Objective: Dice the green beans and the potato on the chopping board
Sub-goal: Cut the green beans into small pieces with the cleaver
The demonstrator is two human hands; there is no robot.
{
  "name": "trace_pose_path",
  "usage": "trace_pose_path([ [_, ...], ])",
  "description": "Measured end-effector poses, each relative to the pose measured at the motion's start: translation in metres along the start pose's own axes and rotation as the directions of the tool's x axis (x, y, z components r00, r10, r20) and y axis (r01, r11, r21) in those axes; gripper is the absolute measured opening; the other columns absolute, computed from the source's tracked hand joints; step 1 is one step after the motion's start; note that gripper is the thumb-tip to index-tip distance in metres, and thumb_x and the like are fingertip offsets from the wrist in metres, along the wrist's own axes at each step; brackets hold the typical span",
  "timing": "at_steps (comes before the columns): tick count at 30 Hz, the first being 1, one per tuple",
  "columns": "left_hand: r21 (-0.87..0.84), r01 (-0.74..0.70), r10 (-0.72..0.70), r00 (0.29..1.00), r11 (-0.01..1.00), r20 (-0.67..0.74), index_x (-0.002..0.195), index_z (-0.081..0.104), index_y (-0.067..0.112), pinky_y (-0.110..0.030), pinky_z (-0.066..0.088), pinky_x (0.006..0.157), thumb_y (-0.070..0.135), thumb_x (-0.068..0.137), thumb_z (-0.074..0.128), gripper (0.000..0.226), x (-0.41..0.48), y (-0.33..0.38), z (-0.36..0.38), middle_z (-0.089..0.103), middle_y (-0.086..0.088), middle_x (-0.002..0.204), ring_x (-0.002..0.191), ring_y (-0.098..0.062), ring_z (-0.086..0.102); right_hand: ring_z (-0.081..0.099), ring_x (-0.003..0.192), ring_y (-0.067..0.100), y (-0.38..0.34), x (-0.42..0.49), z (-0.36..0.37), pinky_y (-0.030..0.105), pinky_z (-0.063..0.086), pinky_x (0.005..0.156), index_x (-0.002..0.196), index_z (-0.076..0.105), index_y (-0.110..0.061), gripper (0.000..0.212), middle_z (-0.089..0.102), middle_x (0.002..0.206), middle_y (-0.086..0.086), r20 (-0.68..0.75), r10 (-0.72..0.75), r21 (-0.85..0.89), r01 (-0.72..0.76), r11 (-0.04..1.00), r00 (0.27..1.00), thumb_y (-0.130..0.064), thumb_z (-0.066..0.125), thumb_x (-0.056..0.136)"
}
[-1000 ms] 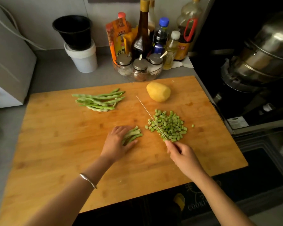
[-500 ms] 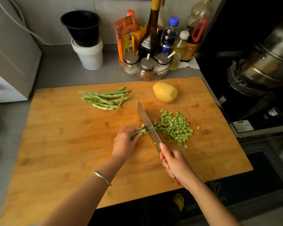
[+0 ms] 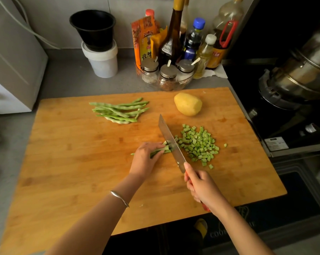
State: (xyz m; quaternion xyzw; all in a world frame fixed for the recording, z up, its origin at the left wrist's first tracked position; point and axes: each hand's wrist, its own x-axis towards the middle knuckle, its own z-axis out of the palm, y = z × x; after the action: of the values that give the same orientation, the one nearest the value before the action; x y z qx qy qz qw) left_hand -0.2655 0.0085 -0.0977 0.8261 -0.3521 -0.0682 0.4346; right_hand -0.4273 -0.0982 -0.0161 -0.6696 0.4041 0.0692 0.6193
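Note:
A large wooden chopping board [image 3: 78,162] covers the counter. My left hand [image 3: 145,159] presses down a small bundle of green beans [image 3: 160,150] at the board's middle, fingers curled over it. My right hand [image 3: 201,186] grips the red handle of a cleaver [image 3: 171,142], whose blade stands on the bundle's right end. Right of the blade lies a pile of diced beans [image 3: 198,143]. Whole green beans [image 3: 119,112] lie at the far left of the board. A peeled yellow potato [image 3: 188,104] sits at the far side.
Behind the board stand a white tub with a black cup [image 3: 98,41], sauce bottles and a bowl of spice jars [image 3: 167,74]. A steel pot [image 3: 299,74] sits on the dark stove at right. A white appliance [image 3: 11,57] stands at left.
The cleaver went from lying among the diced pile to standing on the held bundle's end. My left hand has slid the bundle toward the blade. The camera moved slightly closer.

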Motion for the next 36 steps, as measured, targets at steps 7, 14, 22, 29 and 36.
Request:
trace_pose_path([
  [7,0.061,0.003,-0.001,0.999,0.998,-0.035,0.104,0.073,0.022,-0.037,0.049,0.089,0.028,0.081,0.073,0.024,0.001,0.002,0.005,0.07,0.007,0.107,0.101,-0.013,0.06,0.027,0.035,0.012,0.001,-0.001,0.007,0.023,0.02,0.037,0.073,0.047,-0.008,0.048,0.033,0.049,0.0,-0.026,0.004,0.013,-0.004,1.0,1.0,-0.051,0.046,0.096],
  [14,0.061,0.048,-0.041,0.992,0.997,-0.119,0.102,0.07,0.022,-0.041,0.046,0.086,0.029,0.082,0.073,0.021,-0.009,-0.001,0.003,0.069,0.01,0.107,0.102,-0.013,0.059,0.027,0.035,0.012,0.001,-0.001,0.01,0.022,0.02,0.037,0.073,0.048,-0.009,0.048,0.033,0.049,0.0,-0.039,-0.002,0.006,0.002,1.0,0.999,-0.051,0.046,0.096],
  [22,-0.022,0.045,-0.048,0.989,0.999,-0.139,0.092,0.072,0.016,-0.038,0.049,0.087,0.021,0.077,0.077,0.016,-0.009,-0.002,0.005,0.071,0.007,0.101,0.096,-0.011,0.061,0.029,0.035,0.01,0.001,0.0,0.006,0.022,0.023,0.037,0.071,0.048,-0.01,0.049,0.034,0.048,-0.002,-0.049,-0.051,-0.054,0.048,0.997,0.997,-0.052,0.042,0.097],
  [29,-0.055,0.063,-0.069,0.99,0.997,-0.124,0.093,0.073,0.015,-0.028,0.044,0.09,0.018,0.078,0.077,0.016,-0.008,0.0,0.003,0.071,0.006,0.103,0.098,-0.008,0.059,0.029,0.036,0.01,-0.004,-0.005,0.007,0.023,0.023,0.038,0.071,0.047,-0.011,0.052,0.034,0.05,-0.001,-0.037,-0.117,-0.056,0.115,0.992,0.992,-0.053,0.035,0.099],
  [36,-0.06,0.058,-0.065,0.99,0.996,-0.122,0.093,0.074,0.015,-0.031,0.046,0.088,0.017,0.076,0.077,0.017,-0.008,0.0,0.003,0.071,0.005,0.101,0.097,-0.01,0.06,0.029,0.037,0.007,0.005,-0.002,0.013,0.019,0.024,0.039,0.07,0.046,-0.013,0.052,0.034,0.048,-0.006,-0.023,-0.09,-0.134,0.087,0.987,0.996,-0.056,0.034,0.098],
])
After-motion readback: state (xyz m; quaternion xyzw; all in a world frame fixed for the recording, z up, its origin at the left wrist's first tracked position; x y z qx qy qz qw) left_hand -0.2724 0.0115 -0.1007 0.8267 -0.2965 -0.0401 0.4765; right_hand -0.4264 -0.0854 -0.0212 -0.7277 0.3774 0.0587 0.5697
